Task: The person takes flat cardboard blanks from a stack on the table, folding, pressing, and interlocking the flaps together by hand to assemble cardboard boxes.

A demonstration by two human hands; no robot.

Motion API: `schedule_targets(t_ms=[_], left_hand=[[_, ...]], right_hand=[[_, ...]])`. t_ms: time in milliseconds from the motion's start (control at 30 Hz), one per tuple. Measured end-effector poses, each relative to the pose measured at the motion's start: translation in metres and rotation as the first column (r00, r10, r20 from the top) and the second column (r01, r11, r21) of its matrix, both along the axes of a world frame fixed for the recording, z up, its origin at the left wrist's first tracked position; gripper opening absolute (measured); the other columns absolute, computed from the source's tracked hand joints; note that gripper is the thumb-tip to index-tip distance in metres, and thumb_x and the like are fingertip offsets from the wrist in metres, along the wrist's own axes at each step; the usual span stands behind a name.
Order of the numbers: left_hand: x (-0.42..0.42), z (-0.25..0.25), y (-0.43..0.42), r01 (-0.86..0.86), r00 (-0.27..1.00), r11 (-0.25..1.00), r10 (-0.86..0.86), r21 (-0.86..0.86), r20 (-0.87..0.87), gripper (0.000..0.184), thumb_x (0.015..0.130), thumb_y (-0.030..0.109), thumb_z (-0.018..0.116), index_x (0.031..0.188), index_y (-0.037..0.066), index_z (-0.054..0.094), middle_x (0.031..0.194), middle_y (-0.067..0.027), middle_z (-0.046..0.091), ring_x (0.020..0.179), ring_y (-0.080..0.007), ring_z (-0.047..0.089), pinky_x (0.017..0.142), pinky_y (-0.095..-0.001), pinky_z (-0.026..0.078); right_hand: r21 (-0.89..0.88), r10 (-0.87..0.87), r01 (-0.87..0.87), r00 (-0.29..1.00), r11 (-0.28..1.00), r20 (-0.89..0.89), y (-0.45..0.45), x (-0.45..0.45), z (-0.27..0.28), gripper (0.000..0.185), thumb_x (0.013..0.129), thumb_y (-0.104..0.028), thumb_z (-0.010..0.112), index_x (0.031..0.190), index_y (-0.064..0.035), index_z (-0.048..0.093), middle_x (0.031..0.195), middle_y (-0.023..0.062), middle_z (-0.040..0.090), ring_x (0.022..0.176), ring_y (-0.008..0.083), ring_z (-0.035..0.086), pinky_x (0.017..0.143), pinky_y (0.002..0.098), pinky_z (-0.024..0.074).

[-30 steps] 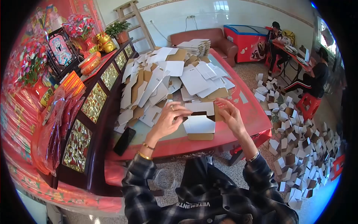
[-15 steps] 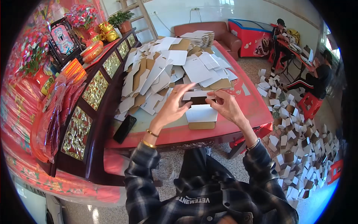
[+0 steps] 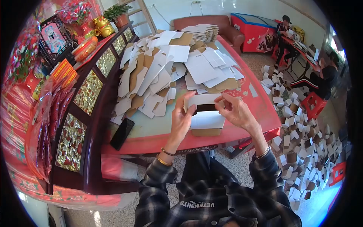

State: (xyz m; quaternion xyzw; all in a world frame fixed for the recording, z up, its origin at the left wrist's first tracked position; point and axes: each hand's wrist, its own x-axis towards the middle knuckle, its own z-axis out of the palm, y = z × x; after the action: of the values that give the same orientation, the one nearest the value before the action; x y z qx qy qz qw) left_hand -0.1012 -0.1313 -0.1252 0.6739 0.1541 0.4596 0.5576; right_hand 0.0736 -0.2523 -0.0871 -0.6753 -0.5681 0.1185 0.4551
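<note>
A small white cardboard box [image 3: 207, 119], partly folded, stands near the front edge of the red table, its dark inside showing between raised walls. A brown flap sticks out at its near side. My left hand [image 3: 182, 120] grips the box's left end, thumb on the inside and fingers behind. On the right end, my right hand [image 3: 237, 113] pinches the box between thumb and fingers. Beyond both hands lies a large heap of flat white and brown cardboard blanks [image 3: 151, 75]. A black phone [image 3: 122, 134] rests on the table to the left of my left hand.
Folded small boxes [image 3: 302, 151] cover the floor at the right. Two people [image 3: 284, 41] sit at a small table at the far right. A dark wooden cabinet [image 3: 90, 151] with gold panels borders the table's left side. A red chest freezer [image 3: 253, 36] stands behind.
My left hand has drawn in to the box's left end, its fingers now upright behind it. My right hand stays at the right end. The view has shifted slightly.
</note>
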Motion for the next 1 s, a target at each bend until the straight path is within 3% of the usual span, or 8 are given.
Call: schedule_targets(t_ms=[133, 233, 400, 500, 533, 633, 733, 1000], left_hand=[[-0.006, 0.003, 0.012, 0.081, 0.985, 0.994, -0.069, 0.071, -0.156, 0.045, 0.094, 0.003, 0.057, 0.138, 0.007, 0.049, 0.133, -0.0034, 0.053, 0.115, -0.0121, 0.052, 0.097, -0.0264, 0.043], [-0.011, 0.006, 0.013, 0.108, 0.967, 0.987, -0.078, 0.117, -0.243, 0.051, 0.092, 0.001, 0.059, 0.141, 0.007, 0.047, 0.135, -0.0059, 0.053, 0.127, -0.0176, 0.044, 0.105, -0.0309, 0.036], [-0.019, 0.007, 0.007, 0.166, 0.965, 0.967, -0.119, 0.193, -0.233, 0.066, 0.09, 0.007, 0.066, 0.148, 0.007, 0.035, 0.141, -0.0092, 0.047, 0.135, -0.0214, 0.036, 0.112, -0.035, 0.029], [-0.024, 0.012, 0.004, 0.277, 0.954, 0.95, -0.254, 0.146, -0.158, 0.071, 0.095, 0.017, 0.062, 0.153, 0.006, 0.022, 0.151, -0.0112, 0.035, 0.141, -0.0237, 0.031, 0.115, -0.0381, 0.024], [-0.023, 0.009, 0.006, 0.277, 0.956, 0.95, -0.257, 0.141, -0.144, 0.067, 0.097, 0.019, 0.058, 0.152, 0.006, 0.023, 0.152, -0.0112, 0.033, 0.142, -0.0243, 0.028, 0.116, -0.0382, 0.023], [-0.023, 0.005, 0.009, 0.252, 0.961, 0.95, -0.223, 0.185, -0.163, 0.053, 0.105, 0.029, 0.04, 0.148, 0.001, 0.027, 0.157, -0.012, 0.027, 0.146, -0.0282, 0.021, 0.118, -0.0386, 0.017], [-0.024, 0.0, 0.02, 0.32, 0.938, 0.932, -0.284, 0.173, -0.2, 0.052, 0.105, 0.029, 0.038, 0.147, 0.0, 0.03, 0.157, -0.012, 0.027, 0.146, -0.028, 0.023, 0.118, -0.0388, 0.018], [-0.025, 0.012, 0.023, 0.25, 0.903, 0.904, -0.088, 0.347, -0.42, 0.041, 0.104, 0.023, 0.043, 0.141, 0.005, 0.047, 0.147, -0.0072, 0.045, 0.141, -0.026, 0.03, 0.116, -0.0376, 0.022]], right_hand=[[-0.007, -0.008, 0.008, 0.999, 1.0, 0.053, -0.001, -0.003, 0.005, 0.021, 0.087, -0.018, 0.066, 0.103, -0.0046, 0.065, 0.064, 0.0009, 0.045, 0.061, 0.008, 0.041, 0.056, 0.0276, 0.0368], [-0.203, 0.015, -0.005, 0.999, 0.979, 0.043, -0.007, -0.005, 0.018, 0.032, 0.088, -0.021, 0.069, 0.115, -0.0042, 0.062, 0.069, -0.0017, 0.048, 0.065, 0.0068, 0.041, 0.06, 0.0253, 0.0392], [-0.022, 0.2, -0.215, 0.935, 0.976, -0.294, -0.015, 0.009, -0.008, 0.054, 0.091, -0.03, 0.069, 0.131, -0.0002, 0.05, 0.106, 0.003, 0.057, 0.095, 0.0109, 0.053, 0.085, 0.0266, 0.0448], [0.176, 0.234, -0.181, 0.902, 0.968, -0.363, -0.014, 0.006, -0.025, 0.051, 0.094, -0.027, 0.066, 0.133, -0.0003, 0.047, 0.111, 0.0044, 0.059, 0.093, 0.0109, 0.055, 0.083, 0.0284, 0.0459], [0.25, 0.24, -0.153, 0.897, 0.956, -0.37, -0.012, 0.006, -0.031, 0.049, 0.094, -0.024, 0.065, 0.133, -0.0008, 0.046, 0.11, 0.0044, 0.059, 0.089, 0.0101, 0.055, 0.079, 0.0286, 0.0464], [0.302, 0.354, -0.239, 0.835, 0.923, -0.421, -0.012, 0.013, -0.044, 0.048, 0.098, -0.024, 0.06, 0.137, -0.0022, 0.042, 0.119, 0.0074, 0.057, 0.098, 0.0126, 0.055, 0.089, 0.0306, 0.0459], [0.286, 0.374, -0.262, 0.796, 0.922, -0.475, -0.014, 0.014, -0.037, 0.045, 0.1, -0.027, 0.056, 0.136, -0.0033, 0.043, 0.119, 0.0076, 0.057, 0.102, 0.0138, 0.054, 0.093, 0.0328, 0.0443], [0.211, 0.305, -0.232, 0.835, 0.95, -0.457, -0.016, 0.018, -0.033, 0.044, 0.102, -0.037, 0.049, 0.13, -0.0031, 0.048, 0.107, 0.0061, 0.058, 0.105, 0.0145, 0.053, 0.095, 0.0328, 0.0426]])
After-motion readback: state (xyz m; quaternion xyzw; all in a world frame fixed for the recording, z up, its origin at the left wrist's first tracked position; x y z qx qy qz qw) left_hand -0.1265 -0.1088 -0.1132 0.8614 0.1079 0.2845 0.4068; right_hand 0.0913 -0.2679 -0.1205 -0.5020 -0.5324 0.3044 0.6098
